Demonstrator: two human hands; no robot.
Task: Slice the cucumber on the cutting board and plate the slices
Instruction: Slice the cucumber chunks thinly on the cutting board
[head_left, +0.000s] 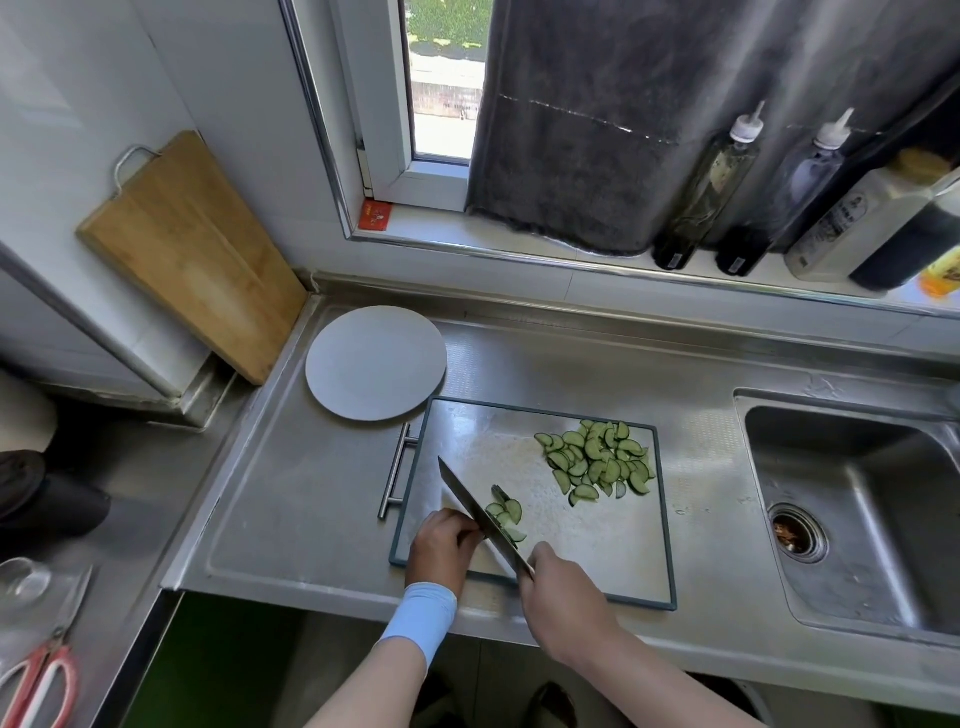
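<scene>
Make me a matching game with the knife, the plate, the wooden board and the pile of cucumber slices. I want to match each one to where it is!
Things:
1 knife
2 plate
3 wooden board
4 slice pile

Places:
A leaning on the wall
B far right corner of the cutting board
C in the right hand
D flat on the counter, nothing on it

Pairs: 1-C, 2-D, 3-A, 4-B

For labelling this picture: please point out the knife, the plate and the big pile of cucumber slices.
knife (464, 492): head view, middle of the blade.
plate (375, 362): head view, its bare centre.
pile of cucumber slices (597, 461): head view, a slice mid-pile.
</scene>
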